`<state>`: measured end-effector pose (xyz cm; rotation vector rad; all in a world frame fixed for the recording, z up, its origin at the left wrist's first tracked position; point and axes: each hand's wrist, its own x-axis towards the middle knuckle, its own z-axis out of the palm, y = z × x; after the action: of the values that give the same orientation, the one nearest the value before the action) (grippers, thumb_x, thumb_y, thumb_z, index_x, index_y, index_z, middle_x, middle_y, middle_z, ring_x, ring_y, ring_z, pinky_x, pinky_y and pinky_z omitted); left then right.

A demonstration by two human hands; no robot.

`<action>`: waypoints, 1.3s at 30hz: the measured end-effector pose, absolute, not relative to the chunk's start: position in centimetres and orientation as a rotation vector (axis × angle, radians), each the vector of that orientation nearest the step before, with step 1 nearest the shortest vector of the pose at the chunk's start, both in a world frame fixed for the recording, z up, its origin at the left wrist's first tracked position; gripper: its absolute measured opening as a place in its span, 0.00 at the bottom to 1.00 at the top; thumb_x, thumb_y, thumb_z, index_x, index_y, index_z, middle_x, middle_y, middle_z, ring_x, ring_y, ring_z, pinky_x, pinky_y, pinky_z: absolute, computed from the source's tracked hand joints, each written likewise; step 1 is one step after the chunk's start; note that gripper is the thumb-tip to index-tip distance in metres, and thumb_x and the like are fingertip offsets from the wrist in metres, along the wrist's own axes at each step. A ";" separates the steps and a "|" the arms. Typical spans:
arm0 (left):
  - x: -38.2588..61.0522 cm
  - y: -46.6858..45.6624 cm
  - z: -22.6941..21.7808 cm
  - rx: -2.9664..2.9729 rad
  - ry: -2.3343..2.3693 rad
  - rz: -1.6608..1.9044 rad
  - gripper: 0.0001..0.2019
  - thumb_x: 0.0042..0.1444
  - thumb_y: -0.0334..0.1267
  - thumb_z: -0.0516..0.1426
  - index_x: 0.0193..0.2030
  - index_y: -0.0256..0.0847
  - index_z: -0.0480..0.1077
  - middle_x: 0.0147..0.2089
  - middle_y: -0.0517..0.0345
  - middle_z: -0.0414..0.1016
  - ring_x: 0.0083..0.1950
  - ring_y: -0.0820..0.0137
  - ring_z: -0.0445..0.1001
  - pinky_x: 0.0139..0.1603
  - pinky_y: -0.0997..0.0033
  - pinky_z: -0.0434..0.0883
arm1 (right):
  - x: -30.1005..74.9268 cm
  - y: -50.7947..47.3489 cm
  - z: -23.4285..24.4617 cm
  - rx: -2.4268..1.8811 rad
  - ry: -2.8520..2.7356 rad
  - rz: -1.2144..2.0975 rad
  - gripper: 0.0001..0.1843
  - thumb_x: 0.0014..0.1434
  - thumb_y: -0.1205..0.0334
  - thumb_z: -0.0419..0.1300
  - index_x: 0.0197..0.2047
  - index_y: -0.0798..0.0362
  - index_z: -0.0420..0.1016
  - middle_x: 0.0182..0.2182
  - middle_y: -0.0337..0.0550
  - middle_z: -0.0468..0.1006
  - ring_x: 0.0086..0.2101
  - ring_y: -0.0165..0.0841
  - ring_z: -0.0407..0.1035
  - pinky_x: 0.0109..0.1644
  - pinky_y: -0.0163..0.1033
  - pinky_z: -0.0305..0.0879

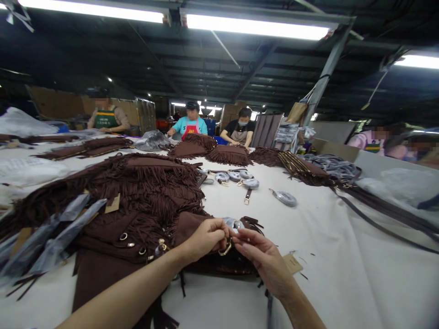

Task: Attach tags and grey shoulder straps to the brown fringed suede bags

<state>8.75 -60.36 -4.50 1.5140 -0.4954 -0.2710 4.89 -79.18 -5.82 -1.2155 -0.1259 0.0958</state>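
My left hand point(211, 236) is closed in a pinch at a gold metal snap hook point(225, 248), which hangs just below its fingertips. Meeting it from the right, my right hand point(262, 256) has its thumb and fingertips pressed together; what lies between them is too small to make out. Behind the fingers shows a plastic-wrapped coiled strap point(229, 222) with a gold ring. Beneath both hands lies a dark brown fringed bag point(192, 224), partly covered by them. A tan paper tag point(292, 263) rests beside my right wrist.
Brown fringed bags point(154, 183) are piled at left, with plastic-wrapped pieces point(65, 237) on top. Several wrapped strap coils point(284, 198) lie on the white table point(343, 256). Long brown straps point(384, 219) trail to the right. Co-workers, including a person in turquoise point(200, 125), are across the table.
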 end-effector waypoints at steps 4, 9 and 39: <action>8.8 -60.8 -5.4 1.180 -0.315 -0.421 0.06 0.44 0.35 0.57 0.29 0.35 0.66 0.28 0.54 0.76 0.22 0.76 0.70 0.19 0.80 0.61 | 5.1 -79.3 -6.5 -1.387 -0.164 -0.022 0.19 0.44 0.48 0.76 0.35 0.52 0.83 0.27 0.41 0.80 0.30 0.33 0.75 0.37 0.36 0.76; 8.0 -61.0 -5.7 1.095 -0.269 -0.507 0.14 0.41 0.36 0.66 0.31 0.33 0.67 0.28 0.54 0.76 0.24 0.75 0.74 0.26 0.78 0.70 | 4.9 -79.2 -6.3 -1.434 -0.137 -0.087 0.22 0.45 0.45 0.75 0.35 0.53 0.80 0.19 0.37 0.76 0.20 0.29 0.70 0.26 0.33 0.72; 7.1 -61.9 -5.5 1.248 -0.213 -0.192 0.15 0.41 0.39 0.66 0.31 0.37 0.64 0.18 0.68 0.66 0.16 0.79 0.62 0.15 0.82 0.60 | 4.6 -79.4 -6.8 -1.838 -0.443 -0.175 0.16 0.65 0.48 0.57 0.35 0.51 0.72 0.22 0.34 0.70 0.19 0.27 0.65 0.24 0.31 0.61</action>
<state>7.07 -61.88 -5.50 1.2478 -0.2132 -0.1915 4.60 -79.37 -6.83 -1.8376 -0.4428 -0.1753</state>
